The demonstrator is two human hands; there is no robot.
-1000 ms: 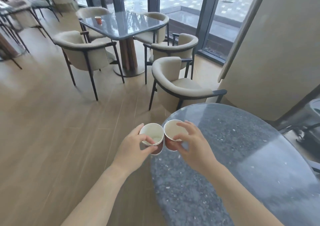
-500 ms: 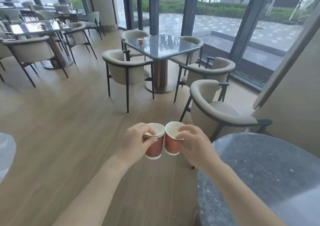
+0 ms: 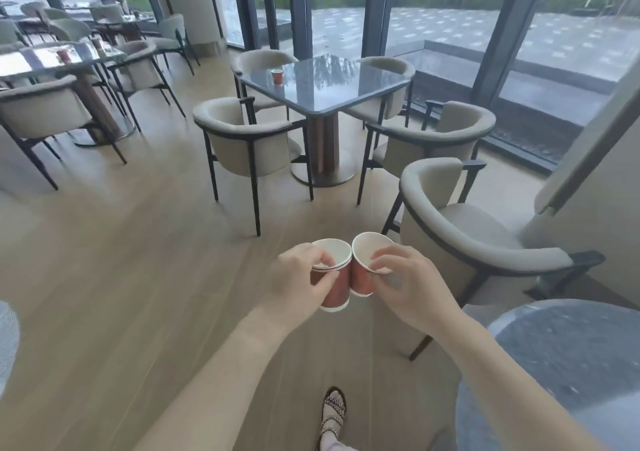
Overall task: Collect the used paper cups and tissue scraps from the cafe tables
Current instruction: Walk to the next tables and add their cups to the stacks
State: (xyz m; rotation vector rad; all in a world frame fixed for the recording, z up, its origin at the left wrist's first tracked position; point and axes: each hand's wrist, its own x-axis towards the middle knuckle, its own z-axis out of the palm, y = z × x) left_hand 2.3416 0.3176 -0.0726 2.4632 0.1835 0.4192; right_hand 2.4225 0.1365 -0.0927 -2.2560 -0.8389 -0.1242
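My left hand (image 3: 299,279) grips a red paper cup stack (image 3: 337,282), which looks like two nested cups, thumb across its side. My right hand (image 3: 407,282) pinches the rim of a single red paper cup (image 3: 362,274), tilted slightly and touching the stack. Both are held in the air over the wooden floor. Another red paper cup (image 3: 277,76) stands on the square grey table (image 3: 346,94) ahead. A further red cup (image 3: 63,55) sits on the glossy table (image 3: 31,66) at the far left.
Beige armchairs ring the square table; one chair (image 3: 247,142) faces me, another (image 3: 460,222) stands close on my right. A round dark speckled table (image 3: 568,353) lies at lower right. Glass walls run along the back. My sandalled foot (image 3: 334,412) shows below.
The view has lifted and moved away from the round speckled table toward the square table. Both hands carried their cups off the tabletop edge and hold them over the floor.
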